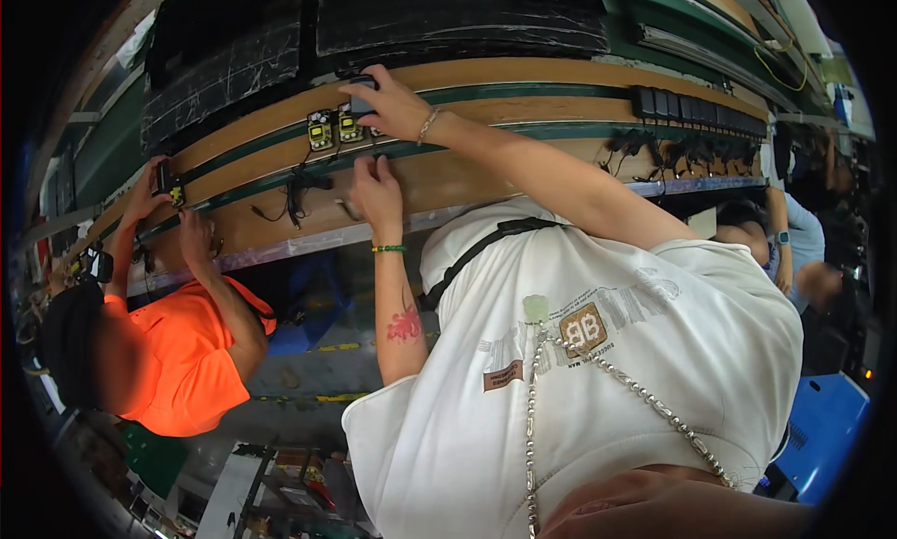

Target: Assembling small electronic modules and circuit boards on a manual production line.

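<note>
My right hand (400, 107), with a chain bracelet at its wrist, grips a small black plastic case (363, 96) over the wooden bench (448, 179). Close below it is my left hand (377, 193), wearing a green beaded bracelet. Its fingers are closed near the case's lower side, and what they pinch is too small to make out. Two small circuit boards with yellow parts, a left one (320, 131) and a right one (349, 125), lie beside the case. Part of another board shows under my right fingers. Black cables (297, 191) trail over the bench to the left of my left hand.
A row of black cases (701, 109) with cables (687, 154) lines the bench at right. At left, a co-worker in an orange shirt (192, 361) handles a similar black case (164, 177) and board (177, 195). Another person (805, 245) sits at far right. Dark panels (458, 16) stand behind.
</note>
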{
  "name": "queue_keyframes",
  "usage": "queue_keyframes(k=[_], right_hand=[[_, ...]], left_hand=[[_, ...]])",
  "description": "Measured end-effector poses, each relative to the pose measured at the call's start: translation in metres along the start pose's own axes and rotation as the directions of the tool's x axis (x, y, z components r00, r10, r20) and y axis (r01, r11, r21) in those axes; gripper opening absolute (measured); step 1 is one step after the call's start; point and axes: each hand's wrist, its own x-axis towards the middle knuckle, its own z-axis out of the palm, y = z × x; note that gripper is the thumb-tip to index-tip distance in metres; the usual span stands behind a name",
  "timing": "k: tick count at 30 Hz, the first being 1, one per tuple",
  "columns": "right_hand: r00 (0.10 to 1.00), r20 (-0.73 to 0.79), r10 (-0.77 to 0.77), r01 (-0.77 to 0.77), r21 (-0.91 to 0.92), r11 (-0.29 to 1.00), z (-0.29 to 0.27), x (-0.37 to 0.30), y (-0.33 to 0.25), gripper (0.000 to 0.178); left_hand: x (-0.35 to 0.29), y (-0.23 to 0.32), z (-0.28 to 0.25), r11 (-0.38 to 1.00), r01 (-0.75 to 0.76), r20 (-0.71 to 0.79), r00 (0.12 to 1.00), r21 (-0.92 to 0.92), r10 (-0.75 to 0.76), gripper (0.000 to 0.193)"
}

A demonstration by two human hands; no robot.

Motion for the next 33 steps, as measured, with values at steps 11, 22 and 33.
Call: queue_keyframes(k=[11, 22, 33], right_hand=[[0.995, -0.102, -0.023, 0.029, 0.052, 0.998, -0.042, -0.049, 0.042, 0.073], [0.99, -0.129, 0.064, -0.052, 0.09, 0.995, -0.048, -0.062, 0.049, 0.069], [0.993, -0.051, 0.105, -0.097, 0.137, 0.986, -0.049, -0.055, 0.051, 0.071]], left_hand=[[0.003, 0.054, 0.039, 0.009, 0.597, 0.565, 0.764, -0.802, -0.312, 0.018], [-0.01, 0.023, 0.049, -0.106, 0.775, 0.782, 0.616, -0.623, -0.092, 0.015], [0.014, 0.045, 0.056, 0.252, 0.683, 0.673, 0.727, -0.685, -0.139, 0.022]])
